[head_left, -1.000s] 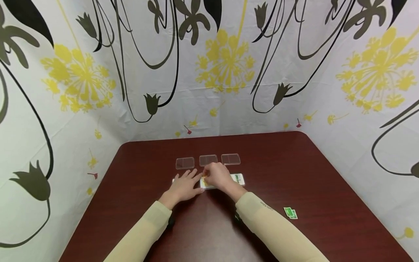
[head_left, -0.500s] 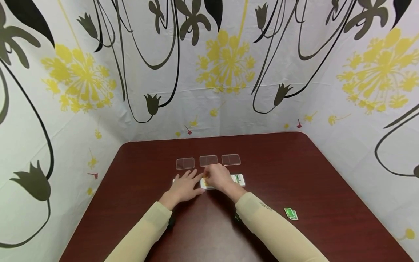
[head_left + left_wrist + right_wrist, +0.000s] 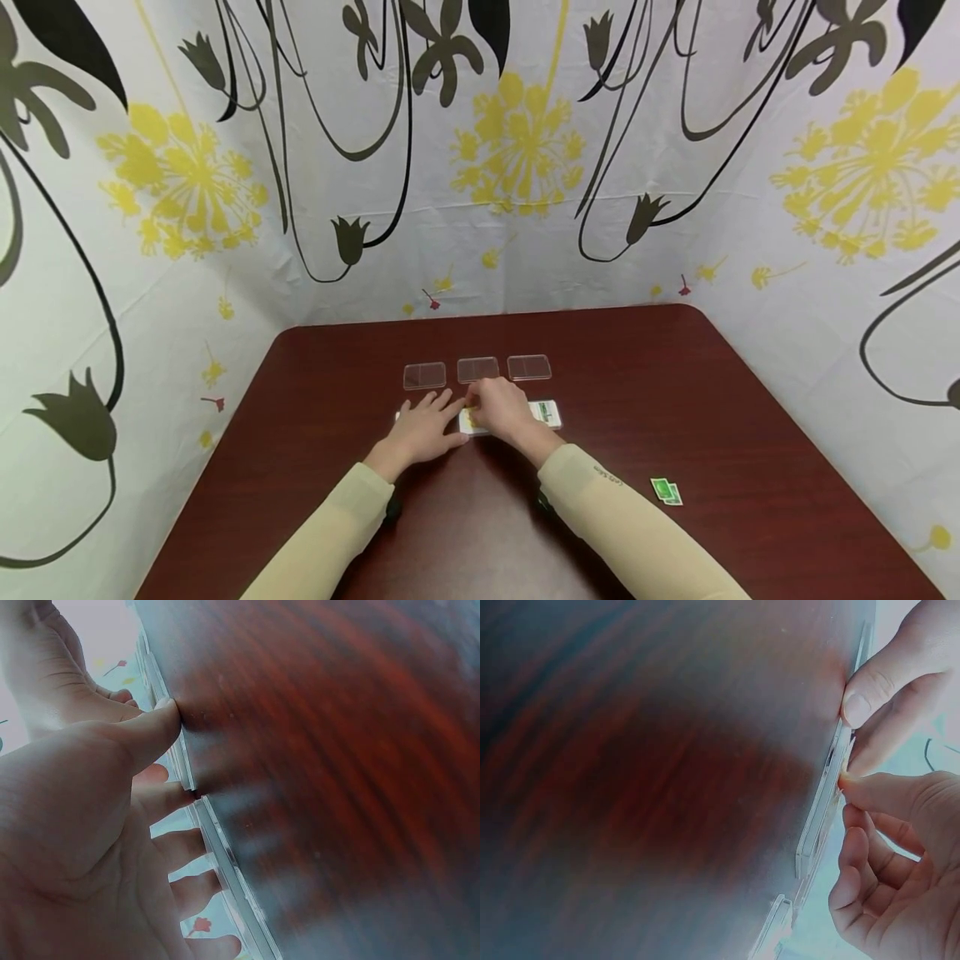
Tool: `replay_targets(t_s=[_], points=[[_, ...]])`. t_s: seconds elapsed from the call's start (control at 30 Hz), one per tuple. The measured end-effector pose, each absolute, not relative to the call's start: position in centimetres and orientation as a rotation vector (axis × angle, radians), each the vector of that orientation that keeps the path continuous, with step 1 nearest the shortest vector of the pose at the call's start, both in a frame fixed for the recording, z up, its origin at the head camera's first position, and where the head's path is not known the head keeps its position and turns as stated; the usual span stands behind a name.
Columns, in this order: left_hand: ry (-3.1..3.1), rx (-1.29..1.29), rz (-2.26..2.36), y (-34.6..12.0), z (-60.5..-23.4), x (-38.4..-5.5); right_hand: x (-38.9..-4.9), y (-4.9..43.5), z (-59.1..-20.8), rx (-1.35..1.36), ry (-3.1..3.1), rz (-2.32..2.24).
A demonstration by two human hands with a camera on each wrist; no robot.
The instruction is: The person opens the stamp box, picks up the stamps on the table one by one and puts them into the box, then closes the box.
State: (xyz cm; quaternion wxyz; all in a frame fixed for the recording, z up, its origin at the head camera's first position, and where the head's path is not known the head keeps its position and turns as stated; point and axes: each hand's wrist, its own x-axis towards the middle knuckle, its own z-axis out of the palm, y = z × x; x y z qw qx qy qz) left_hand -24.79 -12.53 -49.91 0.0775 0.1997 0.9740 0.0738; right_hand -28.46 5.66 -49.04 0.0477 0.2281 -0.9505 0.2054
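Observation:
A clear, shallow case (image 3: 467, 427) with white, yellow-printed contents lies under both hands on the dark red table. My left hand (image 3: 423, 429) rests over the left case and the middle one with fingers spread; its thumb (image 3: 161, 724) touches the middle case's near edge. My right hand (image 3: 498, 408) is bent over the middle case. Its thumb (image 3: 874, 791) and forefinger pinch a thin card edge at the top of the case (image 3: 821, 810), mostly hidden by the fingers. The right-hand case (image 3: 547, 412) shows green print on white.
Behind the hands, three clear plastic lids, left (image 3: 424, 376), middle (image 3: 477, 369) and right (image 3: 529, 367), lie in a row. Small green cards (image 3: 666, 492) overlap on the table at right. A flower-patterned cloth (image 3: 517, 250) hangs around the table's far side.

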Motion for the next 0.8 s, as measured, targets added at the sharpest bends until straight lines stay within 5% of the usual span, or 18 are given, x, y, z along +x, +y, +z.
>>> replay_targets(t_s=[0.8], points=[[2.830, 0.589, 0.427, -13.1, -49.1, -25.1, -27.4, 10.1, -44.5, 0.771, -2.846, 1.064]])
